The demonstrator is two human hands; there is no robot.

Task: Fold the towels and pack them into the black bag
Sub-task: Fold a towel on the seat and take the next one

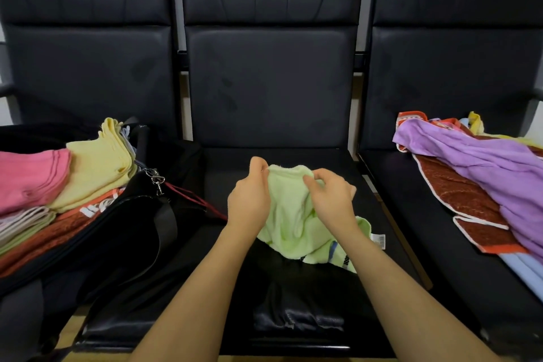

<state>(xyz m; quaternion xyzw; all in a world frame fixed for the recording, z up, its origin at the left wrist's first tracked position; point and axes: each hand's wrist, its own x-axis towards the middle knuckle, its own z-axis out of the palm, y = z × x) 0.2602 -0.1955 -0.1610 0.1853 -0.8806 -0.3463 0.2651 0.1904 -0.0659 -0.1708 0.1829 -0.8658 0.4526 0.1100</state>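
Both hands gripped the green towel point(291, 214) over the middle seat point(367, 185): left hand point(249, 197) pinching its top edge, right hand point(332, 197) bunching cloth. Mismatched corners risked a crooked fold. The black bag point(123, 232) lay at nine o'clock.

Both hands point(249, 195) point(333, 200) pinch green towel point(289, 223) over middle seat point(293, 288)

White block lettering on red-orange towel point(97, 209) in black bag point(117, 232), partly hidden, unreadable; care tag point(380, 239) on green towel point(293, 214) too small.
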